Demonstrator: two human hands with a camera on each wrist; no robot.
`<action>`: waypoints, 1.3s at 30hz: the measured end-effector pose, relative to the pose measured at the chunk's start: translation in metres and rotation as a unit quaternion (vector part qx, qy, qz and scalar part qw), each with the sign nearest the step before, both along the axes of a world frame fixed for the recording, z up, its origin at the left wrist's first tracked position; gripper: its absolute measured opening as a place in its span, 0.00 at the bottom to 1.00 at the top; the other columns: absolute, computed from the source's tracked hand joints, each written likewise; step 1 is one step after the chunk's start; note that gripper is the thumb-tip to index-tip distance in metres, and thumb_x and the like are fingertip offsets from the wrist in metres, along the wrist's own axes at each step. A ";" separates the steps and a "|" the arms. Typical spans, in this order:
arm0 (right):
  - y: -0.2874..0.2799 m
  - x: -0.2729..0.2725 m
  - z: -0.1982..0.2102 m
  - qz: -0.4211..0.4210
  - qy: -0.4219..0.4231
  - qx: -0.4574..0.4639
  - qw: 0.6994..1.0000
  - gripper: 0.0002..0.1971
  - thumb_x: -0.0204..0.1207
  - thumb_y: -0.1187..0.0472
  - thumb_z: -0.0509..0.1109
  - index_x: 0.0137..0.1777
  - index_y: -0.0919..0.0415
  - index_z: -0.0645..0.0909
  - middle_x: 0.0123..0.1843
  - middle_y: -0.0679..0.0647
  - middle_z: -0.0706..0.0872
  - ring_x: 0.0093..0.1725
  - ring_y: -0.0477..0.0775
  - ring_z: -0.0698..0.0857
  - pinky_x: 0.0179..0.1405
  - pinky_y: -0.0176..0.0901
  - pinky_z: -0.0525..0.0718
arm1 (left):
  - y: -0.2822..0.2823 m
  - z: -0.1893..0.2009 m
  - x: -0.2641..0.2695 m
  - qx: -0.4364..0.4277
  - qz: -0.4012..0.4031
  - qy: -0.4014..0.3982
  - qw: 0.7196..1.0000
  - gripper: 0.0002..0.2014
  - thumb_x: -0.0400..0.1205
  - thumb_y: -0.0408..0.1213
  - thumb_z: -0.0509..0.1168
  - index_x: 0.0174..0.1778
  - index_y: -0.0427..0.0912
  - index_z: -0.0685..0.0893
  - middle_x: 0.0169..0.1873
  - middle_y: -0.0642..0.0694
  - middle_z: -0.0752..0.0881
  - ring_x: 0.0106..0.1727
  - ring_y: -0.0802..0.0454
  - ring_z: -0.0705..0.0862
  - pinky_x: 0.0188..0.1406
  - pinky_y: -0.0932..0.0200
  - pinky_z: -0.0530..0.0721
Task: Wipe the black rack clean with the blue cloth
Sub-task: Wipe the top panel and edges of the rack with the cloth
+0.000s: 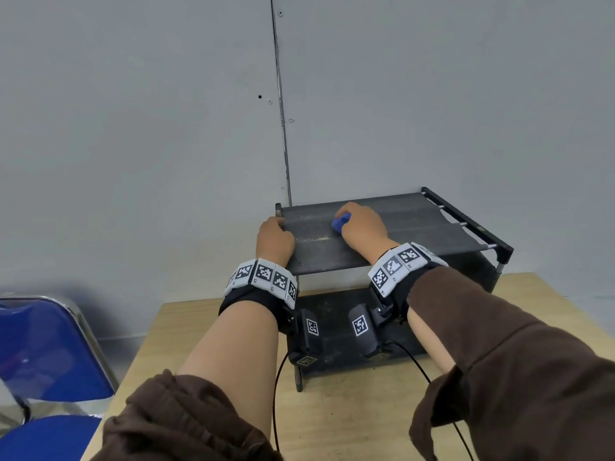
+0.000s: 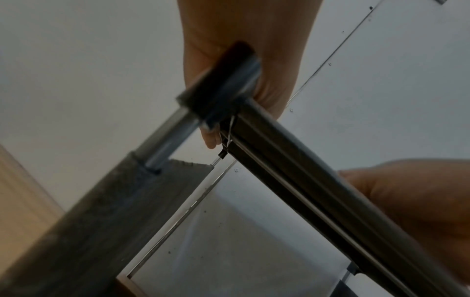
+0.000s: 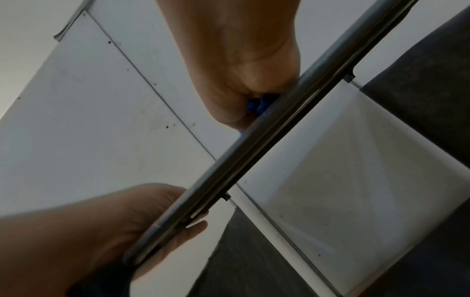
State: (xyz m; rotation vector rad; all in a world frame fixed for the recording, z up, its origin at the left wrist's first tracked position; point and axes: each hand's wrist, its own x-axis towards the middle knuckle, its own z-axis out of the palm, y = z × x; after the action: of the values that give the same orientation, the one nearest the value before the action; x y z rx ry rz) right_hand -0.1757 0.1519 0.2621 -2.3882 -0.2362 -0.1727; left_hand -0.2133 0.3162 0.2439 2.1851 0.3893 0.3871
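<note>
A black two-tier rack point(image 1: 419, 224) stands on the wooden table against the grey wall. My right hand point(image 1: 361, 224) holds a bunched blue cloth point(image 1: 340, 222) and presses it on the top shelf, left of centre. From below, the right wrist view shows the blue cloth point(image 3: 259, 105) tucked under the right hand point(image 3: 244, 80) at the shelf's front rail. My left hand point(image 1: 274, 236) grips the rack's left side bar; in the left wrist view the left hand point(image 2: 244, 66) wraps round the black corner fitting point(image 2: 218, 86). Pale crumbs point(image 1: 316, 238) lie on the shelf between the hands.
The wooden table point(image 1: 349, 420) extends toward me below the rack. A blue chair point(image 1: 46, 347) with a metal frame stands at the left. The grey wall point(image 1: 166, 128) is right behind the rack. The lower shelf point(image 1: 336, 314) shows beneath my wrists.
</note>
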 end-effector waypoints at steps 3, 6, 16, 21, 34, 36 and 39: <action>0.005 -0.001 0.008 0.060 0.036 0.135 0.988 0.19 0.75 0.72 0.57 0.55 0.54 0.85 0.57 0.54 0.84 0.42 0.53 0.82 0.44 0.46 0.84 | -0.001 -0.005 0.002 0.010 0.002 -0.007 1.000 0.23 0.80 0.25 0.54 0.72 0.36 0.74 0.72 0.38 0.75 0.72 0.42 0.74 0.71 0.55 0.70; 0.002 0.001 0.011 -0.005 -0.015 0.204 0.979 0.18 0.76 0.72 0.57 0.55 0.57 0.85 0.53 0.51 0.86 0.44 0.51 0.83 0.45 0.46 0.85 | -0.001 -0.007 0.003 0.009 -0.001 -0.014 1.000 0.23 0.80 0.25 0.52 0.71 0.36 0.74 0.71 0.39 0.75 0.71 0.42 0.75 0.70 0.55 0.71; 0.005 -0.001 -0.003 0.004 -0.031 0.005 0.999 0.16 0.75 0.69 0.60 0.55 0.54 0.84 0.59 0.53 0.83 0.57 0.56 0.81 0.50 0.42 0.76 | -0.001 -0.010 0.003 0.014 0.005 -0.024 1.000 0.22 0.81 0.25 0.52 0.71 0.37 0.74 0.71 0.39 0.74 0.72 0.43 0.74 0.70 0.56 0.70; 0.014 -0.007 0.005 0.094 0.030 0.185 0.978 0.18 0.75 0.71 0.58 0.52 0.55 0.86 0.53 0.51 0.84 0.42 0.51 0.81 0.32 0.39 0.82 | -0.002 -0.009 0.003 0.018 0.008 -0.024 1.000 0.21 0.81 0.25 0.53 0.70 0.36 0.75 0.70 0.38 0.75 0.71 0.42 0.74 0.69 0.55 0.71; 0.011 -0.010 0.003 0.076 -0.006 0.014 0.997 0.18 0.75 0.69 0.59 0.56 0.52 0.84 0.60 0.50 0.84 0.56 0.52 0.82 0.49 0.39 0.76 | -0.004 -0.008 0.002 0.024 0.013 -0.023 0.999 0.20 0.81 0.25 0.53 0.68 0.36 0.76 0.70 0.39 0.75 0.71 0.43 0.75 0.70 0.55 0.71; 0.013 -0.012 0.008 0.112 0.011 0.093 0.989 0.18 0.74 0.71 0.58 0.53 0.53 0.85 0.56 0.49 0.84 0.44 0.47 0.81 0.39 0.37 0.80 | -0.004 -0.008 0.001 0.025 0.013 -0.022 0.999 0.20 0.81 0.25 0.53 0.68 0.36 0.76 0.70 0.38 0.76 0.70 0.43 0.75 0.68 0.56 0.71; 0.011 -0.010 0.012 0.087 0.003 0.183 0.979 0.18 0.74 0.72 0.57 0.52 0.54 0.85 0.51 0.48 0.84 0.42 0.48 0.81 0.32 0.37 0.80 | -0.004 -0.007 0.001 0.024 0.013 -0.022 0.999 0.20 0.81 0.25 0.53 0.68 0.36 0.76 0.70 0.38 0.76 0.70 0.42 0.75 0.68 0.55 0.71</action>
State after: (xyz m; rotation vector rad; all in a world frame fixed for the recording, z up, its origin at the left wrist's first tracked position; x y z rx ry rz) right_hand -0.1854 0.1633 0.2743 -1.9920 -0.3753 -0.1153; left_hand -0.2124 0.3124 0.2366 2.2154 0.3884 0.4620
